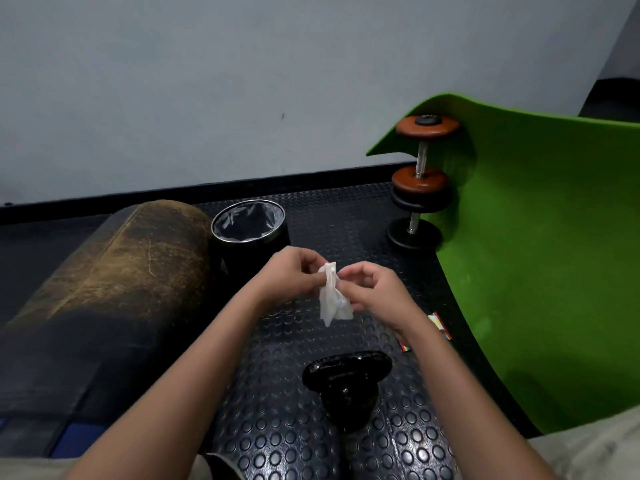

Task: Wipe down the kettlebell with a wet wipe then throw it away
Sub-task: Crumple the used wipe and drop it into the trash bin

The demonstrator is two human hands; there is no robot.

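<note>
Here the green mat (540, 271) curls up at the right, the lined bin (250, 225) stands beyond the hands, and the kettlebell (346, 386) sits on the studded floor (277, 445) between the forearms. Above it, the left hand (287, 275) and right hand (374, 289) pinch the crumpled wet wipe (333, 296) with their fingers. Judging by this, the wipe is being opened or bunched; wiping next calls for lowering it onto the kettlebell.

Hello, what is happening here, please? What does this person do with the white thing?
A person holds a white wet wipe between both hands, the left hand and right hand pinching it above the studded floor mat. The black kettlebell stands on the floor below, untouched. A lined bin waits just beyond the hands.
</note>
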